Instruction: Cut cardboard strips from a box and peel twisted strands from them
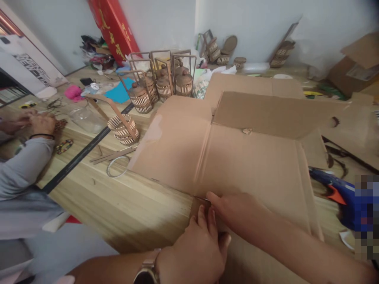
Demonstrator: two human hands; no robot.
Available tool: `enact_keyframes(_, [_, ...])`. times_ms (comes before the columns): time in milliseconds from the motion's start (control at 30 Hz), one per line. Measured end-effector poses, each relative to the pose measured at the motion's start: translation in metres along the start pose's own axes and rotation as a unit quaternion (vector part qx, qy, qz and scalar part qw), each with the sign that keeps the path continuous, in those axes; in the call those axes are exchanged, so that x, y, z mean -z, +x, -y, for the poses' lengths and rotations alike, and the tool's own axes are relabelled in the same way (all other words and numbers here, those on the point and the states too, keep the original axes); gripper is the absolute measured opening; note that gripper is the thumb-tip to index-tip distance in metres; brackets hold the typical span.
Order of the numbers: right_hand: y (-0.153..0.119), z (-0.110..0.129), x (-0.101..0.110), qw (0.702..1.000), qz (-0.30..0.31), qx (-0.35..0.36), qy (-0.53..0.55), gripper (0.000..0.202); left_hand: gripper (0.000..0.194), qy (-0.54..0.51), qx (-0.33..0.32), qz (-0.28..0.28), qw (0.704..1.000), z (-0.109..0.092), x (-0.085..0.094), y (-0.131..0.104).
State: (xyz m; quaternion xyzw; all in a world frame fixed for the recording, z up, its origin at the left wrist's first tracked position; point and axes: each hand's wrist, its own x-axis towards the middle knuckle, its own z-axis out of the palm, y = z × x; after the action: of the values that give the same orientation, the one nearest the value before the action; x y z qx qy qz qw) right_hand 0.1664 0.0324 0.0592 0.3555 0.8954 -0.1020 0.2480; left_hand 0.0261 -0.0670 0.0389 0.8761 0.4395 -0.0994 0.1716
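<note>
A large opened-out cardboard sheet [251, 161] lies on the wooden table, creased, with one flap raised at the back. My left hand [199, 244], with a watch on the wrist, rests at the sheet's near edge, its fingers apart and laid on a small brown piece [196, 207]. Just beyond it, my right hand [226, 207] reaches in from the right and has its fingers bent down at the same edge, close to a thin pale thing. The underside of the right fingers is hidden, so what they grip cannot be made out.
Several small slatted baskets with tall handles, one nearer [126, 132], stand behind left. A wire ring [117, 166] and thin strips lie left of the cardboard. A blue glue gun [340, 193] is right. Another person's hands [43, 123] work at far left.
</note>
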Motion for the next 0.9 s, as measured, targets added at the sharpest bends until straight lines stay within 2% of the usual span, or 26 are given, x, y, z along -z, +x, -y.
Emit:
enact_keyframes(167, [0.0, -0.001, 0.001, 1.0, -0.009, 0.005, 0.004, 0.011, 0.065, 0.045, -0.019, 0.013, 0.999, -0.003, 0.022, 0.0])
enact_keyframes(233, [0.0, -0.003, -0.001, 1.0, -0.016, 0.011, 0.006, 0.01, 0.064, 0.081, -0.032, 0.003, 0.996, -0.004, 0.025, 0.0])
enact_keyframes(400, [0.001, -0.006, -0.005, 0.999, -0.031, 0.031, 0.01, 0.01, 0.086, 0.151, -0.044, -0.046, 0.987, -0.006, 0.011, 0.0])
enact_keyframes(667, [-0.004, 0.0, 0.005, 1.0, -0.005, 0.023, 0.018, 0.017, 0.094, 0.172, -0.037, -0.078, 0.981, -0.006, -0.003, 0.001])
enact_keyframes(900, [-0.004, 0.011, 0.028, 0.998, 0.054, -0.017, 0.035, 0.02, 0.099, 0.142, -0.012, -0.037, 0.989, -0.01, -0.002, 0.003])
